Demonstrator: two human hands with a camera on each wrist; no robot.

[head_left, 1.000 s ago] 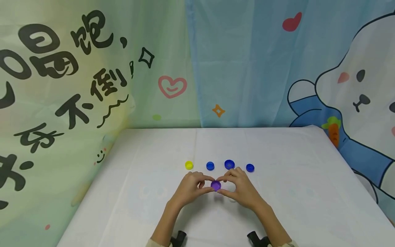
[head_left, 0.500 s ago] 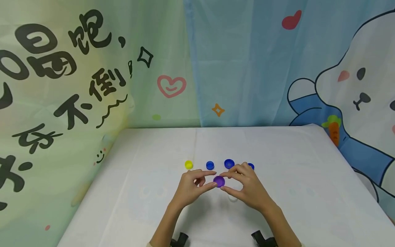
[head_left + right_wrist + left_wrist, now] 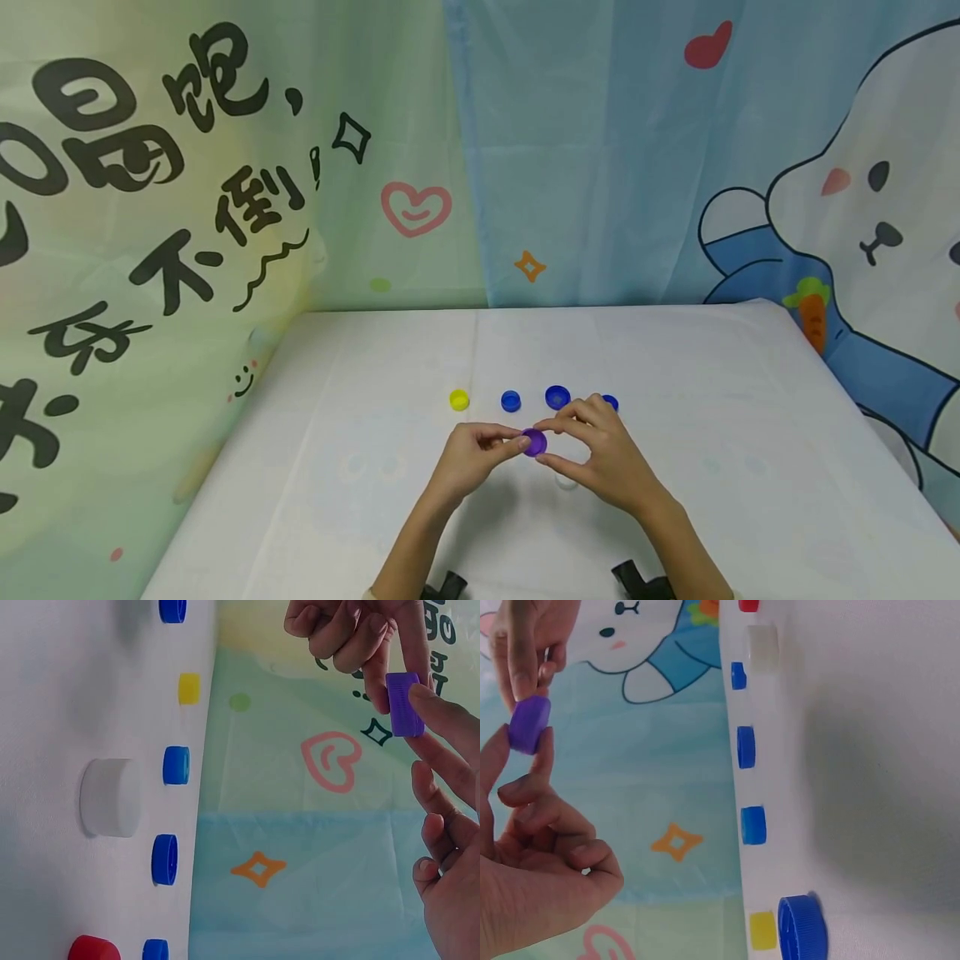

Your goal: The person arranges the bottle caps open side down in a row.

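Note:
A purple cap (image 3: 535, 442) is held off the white table, pinched from both sides. My left hand (image 3: 468, 462) has its thumb and index finger on the cap's left side; my right hand (image 3: 603, 454) grips its right edge between thumb and fingertip. In the left wrist view the purple cap (image 3: 529, 725) stands between my left hand (image 3: 544, 855) and the right fingertips above. The right wrist view shows the purple cap (image 3: 405, 705) with my right hand (image 3: 454, 847) below and left fingers above it.
Beyond the hands lie a yellow cap (image 3: 459, 400) and blue caps (image 3: 511, 402), one partly hidden behind the right hand. A whitish cap (image 3: 110, 797) and a red cap (image 3: 94, 949) show in the right wrist view. A printed curtain (image 3: 570, 167) hangs behind the table.
The purple cap has shifted slightly right and up with the right hand. My left index finger, lifted off the cap half a second ago, is back against it.

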